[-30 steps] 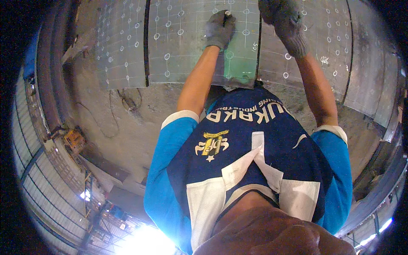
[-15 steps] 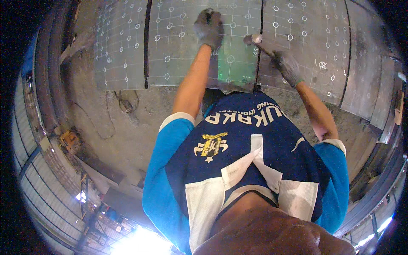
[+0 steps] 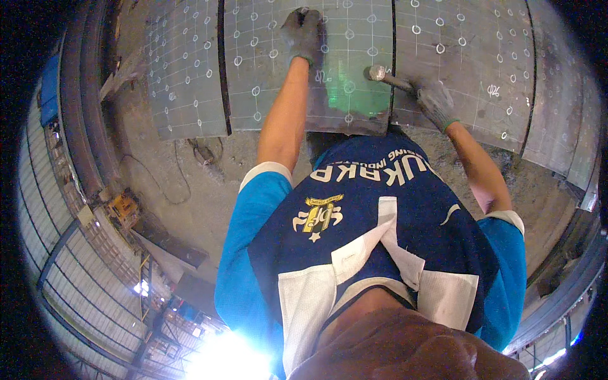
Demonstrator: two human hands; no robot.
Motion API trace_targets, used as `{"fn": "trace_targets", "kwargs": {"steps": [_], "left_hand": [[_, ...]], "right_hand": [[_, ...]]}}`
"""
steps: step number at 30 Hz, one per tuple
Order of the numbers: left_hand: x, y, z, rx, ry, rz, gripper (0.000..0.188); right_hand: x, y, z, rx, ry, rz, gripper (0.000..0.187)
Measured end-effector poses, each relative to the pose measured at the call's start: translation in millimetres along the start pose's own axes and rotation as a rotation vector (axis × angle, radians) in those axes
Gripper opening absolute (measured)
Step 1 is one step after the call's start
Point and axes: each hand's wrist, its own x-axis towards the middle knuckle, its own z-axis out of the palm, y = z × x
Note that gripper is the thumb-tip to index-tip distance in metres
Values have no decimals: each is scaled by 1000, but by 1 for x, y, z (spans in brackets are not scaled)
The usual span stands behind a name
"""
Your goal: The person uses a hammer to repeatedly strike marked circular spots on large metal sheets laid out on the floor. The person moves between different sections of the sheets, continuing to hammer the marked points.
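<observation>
A grey work glove covers my left hand [image 3: 302, 35], which is closed over the middle steel plate [image 3: 285, 95] near its far part. A small dark thing shows at the fingers, too hidden to name. My right hand [image 3: 433, 100], also gloved, is wrapped round the handle of a hammer [image 3: 378, 73]. The hammer's head hangs to the right of my left hand and nearer to me, over the plate's right side. Chalk lines and small chalk circles mark the plate in rows. A greenish patch of light lies on it below my hands.
Another marked plate [image 3: 183, 76] lies to the left and one more [image 3: 468, 69] to the right, with narrow dark gaps between. Dusty ground [image 3: 234, 164] lies in front of the plates, with a loose cable [image 3: 183, 183] on it. Long steel beams [image 3: 79, 114] stretch along the left.
The hammer head has come slightly nearer to me. My left hand has shifted a little left and away, still closed. The whole view has turned slightly.
</observation>
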Motion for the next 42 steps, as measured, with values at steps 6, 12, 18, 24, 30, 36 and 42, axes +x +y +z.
{"fn": "trace_targets", "kwargs": {"steps": [6, 12, 18, 24, 30, 36, 42], "left_hand": [[15, -23, -4, -96, -97, -22, 6], [3, 1, 3, 139, -60, 49, 8], [21, -23, -7, -33, -129, 80, 7], [22, -30, -1, -40, -118, 193, 8], [36, -56, -12, 238, -99, 204, 15], [19, -39, -14, 687, -89, 343, 23], [22, -36, 2, 770, -131, 451, 27]], "right_hand": [[-6, 21, 24, -215, -63, -86, 37], [-16, 32, 49, -155, 78, -154, 24], [-23, 41, 67, -208, 403, -312, 23], [-14, 33, 51, -155, 4, -108, 30], [54, -41, -71, 263, -109, 28, 32], [142, -91, -146, 769, 547, -228, 30], [219, 2, -34, 273, 436, -192, 30]]}}
